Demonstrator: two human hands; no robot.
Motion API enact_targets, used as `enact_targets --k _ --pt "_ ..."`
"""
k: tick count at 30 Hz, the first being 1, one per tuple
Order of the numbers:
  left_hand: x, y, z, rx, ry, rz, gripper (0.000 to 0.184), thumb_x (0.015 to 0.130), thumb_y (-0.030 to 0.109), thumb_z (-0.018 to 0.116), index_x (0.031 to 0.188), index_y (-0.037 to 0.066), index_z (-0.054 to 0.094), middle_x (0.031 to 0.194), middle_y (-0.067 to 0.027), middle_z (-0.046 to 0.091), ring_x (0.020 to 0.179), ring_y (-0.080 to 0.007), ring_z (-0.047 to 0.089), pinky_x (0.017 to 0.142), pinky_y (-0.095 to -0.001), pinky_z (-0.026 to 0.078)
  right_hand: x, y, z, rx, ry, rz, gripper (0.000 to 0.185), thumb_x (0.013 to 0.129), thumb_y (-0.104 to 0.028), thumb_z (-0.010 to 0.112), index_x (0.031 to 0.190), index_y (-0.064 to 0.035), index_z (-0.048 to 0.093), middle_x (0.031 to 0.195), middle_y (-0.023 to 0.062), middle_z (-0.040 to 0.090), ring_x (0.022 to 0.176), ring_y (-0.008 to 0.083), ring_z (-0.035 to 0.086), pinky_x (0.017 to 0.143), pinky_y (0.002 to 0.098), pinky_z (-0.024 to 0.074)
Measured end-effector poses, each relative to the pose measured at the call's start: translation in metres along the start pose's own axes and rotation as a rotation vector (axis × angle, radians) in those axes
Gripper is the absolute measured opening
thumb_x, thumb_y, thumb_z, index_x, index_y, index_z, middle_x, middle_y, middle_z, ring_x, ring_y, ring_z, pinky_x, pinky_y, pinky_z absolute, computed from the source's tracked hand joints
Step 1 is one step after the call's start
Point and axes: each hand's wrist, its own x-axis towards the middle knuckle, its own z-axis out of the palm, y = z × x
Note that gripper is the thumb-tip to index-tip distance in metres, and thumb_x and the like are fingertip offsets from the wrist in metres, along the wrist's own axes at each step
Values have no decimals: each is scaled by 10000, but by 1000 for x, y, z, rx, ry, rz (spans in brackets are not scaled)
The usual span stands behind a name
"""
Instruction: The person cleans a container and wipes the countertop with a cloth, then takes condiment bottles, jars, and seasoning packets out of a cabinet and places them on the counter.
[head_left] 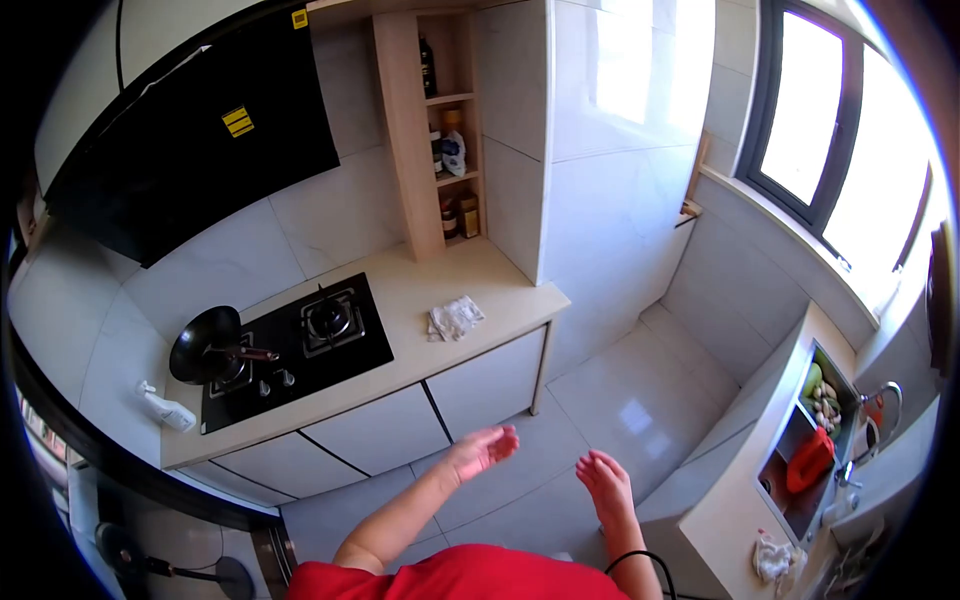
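My left hand [482, 453] is held out over the floor in front of the stove counter, fingers stretched and nothing in it. Facing it, my right hand [606, 484] is raised with its fingers extended and also holds nothing. A gap separates the two palms, and neither touches anything. Beyond my left hand, a crumpled patterned cloth [456, 318] lies on the counter [415, 370]. To its left is a black gas stove [300, 350], with a dark wok [208, 345] tilted on the left burner. A black cable [655, 556] crosses my right forearm.
A white spray bottle [168, 408] stands at the counter's left end. On the right, a sink [800, 510] holds green vegetables [812, 380] and a red item [810, 460], below a faucet [890, 392]. A crumpled white cloth or bag [772, 558] lies nearby. Wall shelves [410, 140] hold several bottles.
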Motion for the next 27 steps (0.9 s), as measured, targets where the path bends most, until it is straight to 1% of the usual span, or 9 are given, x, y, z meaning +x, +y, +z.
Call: enact_targets --k 4,8,13,16,21,23,25,26,27 --pt "36 134 8 40 22 287 244 938 157 524 1130 14 569 1038 -101 644 970 -197 627 876 -327 518 131 -40 80 -52 -272 32 326 923 -162 547 1181 35 522 1077 167 621 1012 266 612 899 377 495" --pt "82 274 36 143 2 521 327 937 232 534 1203 42 536 1103 -92 627 1011 -190 610 928 -325 491 256 -110 177 -92 -481 -9 329 931 -154 533 1200 34 513 1099 164 616 1033 263 604 933 370 479" --pt "133 434 107 390 103 797 509 965 359 455 1359 47 377 1330 -135 463 1190 -221 490 1013 -348 422 399 -210 308 -108 -718 -148 320 947 -133 492 1219 34 502 1162 163 581 1075 240 576 940 348 477" --pt "171 514 141 518 154 916 631 962 463 390 1425 56 259 1438 -149 330 1324 -250 334 1088 -376 317 467 -263 384 -103 -783 -203 329 943 -125 488 1229 37 494 1166 159 575 1073 233 572 941 343 476" --pt "227 627 176 537 203 997 746 934 587 320 1458 72 191 1507 -147 197 1401 -264 157 1131 -394 158 570 -314 503 -65 -830 -273 328 924 -128 505 1213 28 510 1131 138 584 1023 222 585 938 336 478" --pt "251 662 185 569 257 1046 755 930 596 317 1460 75 188 1513 -145 182 1404 -261 145 1131 -396 140 607 -322 545 -32 -726 -306 317 904 -129 524 1194 -3 534 1096 113 590 956 201 588 864 298 489" --pt "276 691 191 626 347 1139 731 948 565 284 1461 57 168 1513 -166 175 1413 -275 114 1130 -382 115 642 -332 584 -120 -713 -331 323 906 -131 530 1206 -13 525 1103 108 584 963 200 582 858 297 493" --pt "287 702 191 631 350 1133 731 948 565 284 1461 57 168 1513 -166 175 1413 -275 114 1130 -382 115 656 -331 596 -212 -692 -359 330 908 -132 536 1219 -24 515 1110 103 578 971 199 577 851 297 496" --pt "298 715 192 711 442 1152 722 951 551 291 1456 47 182 1500 -173 209 1405 -276 144 1125 -369 134 668 -330 607 -212 -695 -368 330 908 -132 536 1219 -24 515 1110 103 578 971 199 577 851 297 496"
